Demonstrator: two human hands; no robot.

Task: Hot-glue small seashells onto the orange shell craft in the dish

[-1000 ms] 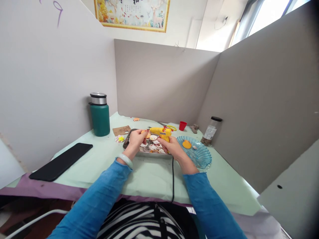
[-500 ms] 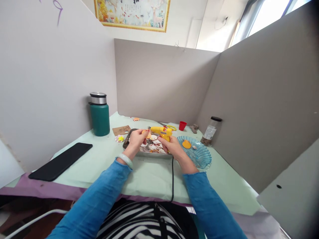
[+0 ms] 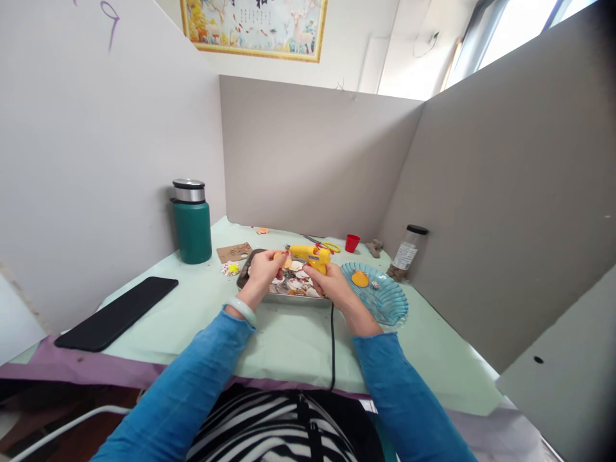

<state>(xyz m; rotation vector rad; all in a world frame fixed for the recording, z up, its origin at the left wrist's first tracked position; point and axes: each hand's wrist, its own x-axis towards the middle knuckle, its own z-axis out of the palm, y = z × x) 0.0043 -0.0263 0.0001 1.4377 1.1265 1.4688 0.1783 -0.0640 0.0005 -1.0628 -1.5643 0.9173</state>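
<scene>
While the right hand [image 3: 332, 282] curls its fingers around the handle of a yellow plastic glue gun [image 3: 308, 255], just below the centre of the frame, the left hand [image 3: 264, 271] pinches a thin orange shell-like piece [image 3: 287, 262] near the nozzle; whether these touch, I cannot tell. Beneath them, a shallow rectangular metal tray [image 3: 301, 299] holds pale and brown shells [image 3: 296, 283]. At lower right of centre sits a translucent blue ribbed plate [image 3: 395, 296]; at centre left stands a tall green bottle [image 3: 193, 232] with a silver lid.
</scene>
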